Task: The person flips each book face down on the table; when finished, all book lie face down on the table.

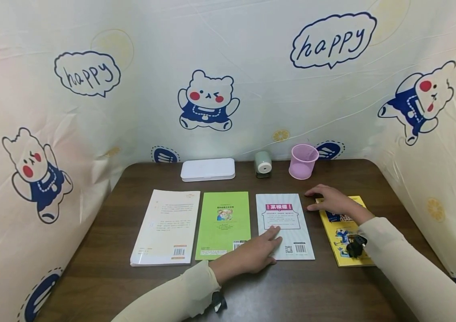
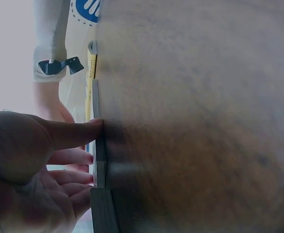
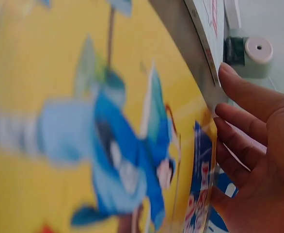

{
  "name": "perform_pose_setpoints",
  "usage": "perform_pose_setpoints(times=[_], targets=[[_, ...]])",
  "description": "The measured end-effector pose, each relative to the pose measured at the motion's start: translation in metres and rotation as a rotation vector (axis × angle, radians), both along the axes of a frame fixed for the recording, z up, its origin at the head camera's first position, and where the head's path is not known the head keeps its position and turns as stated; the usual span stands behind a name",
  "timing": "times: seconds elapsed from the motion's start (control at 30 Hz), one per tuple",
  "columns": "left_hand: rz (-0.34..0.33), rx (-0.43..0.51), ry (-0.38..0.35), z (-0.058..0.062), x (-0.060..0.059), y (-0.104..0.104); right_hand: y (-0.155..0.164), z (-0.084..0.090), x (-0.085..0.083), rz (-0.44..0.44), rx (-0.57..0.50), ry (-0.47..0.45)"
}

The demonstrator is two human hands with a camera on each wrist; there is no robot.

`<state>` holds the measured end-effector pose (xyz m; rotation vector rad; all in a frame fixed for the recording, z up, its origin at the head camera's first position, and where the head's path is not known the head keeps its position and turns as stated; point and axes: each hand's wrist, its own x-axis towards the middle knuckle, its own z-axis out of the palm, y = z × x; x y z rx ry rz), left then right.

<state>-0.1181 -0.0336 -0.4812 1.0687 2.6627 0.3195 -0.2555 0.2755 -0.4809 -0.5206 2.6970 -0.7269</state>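
Four books lie in a row on the brown table [image 1: 163, 295]. My left hand [image 1: 254, 252] rests on the lower left of the white book [image 1: 280, 230] with a pink title box, fingers extended over its cover. In the left wrist view the thumb [image 2: 79, 132] lies at that book's edge. At the right, my right hand [image 1: 334, 200] is over the top of the yellow book [image 1: 338, 237], which has blue cartoon figures. Its fingers [image 3: 241, 119] are loosely spread at the yellow book's top edge, and the thumb points toward the white book's corner.
Left of the white book lie a green book [image 1: 224, 223] and a thicker cream book [image 1: 167, 223]. Along the back edge stand a white flat case [image 1: 208, 170], a small green pencil sharpener [image 1: 263, 163] and a pink mesh cup [image 1: 302, 163]. A printed curtain [image 1: 252, 44] surrounds the table.
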Motion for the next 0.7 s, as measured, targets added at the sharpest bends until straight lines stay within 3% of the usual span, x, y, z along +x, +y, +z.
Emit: perform_pose_setpoints(times=[0.7], targets=[[-0.01,-0.001,0.005,0.002,0.0,-0.001,0.045,0.012,0.003,-0.104,0.043,-0.085]])
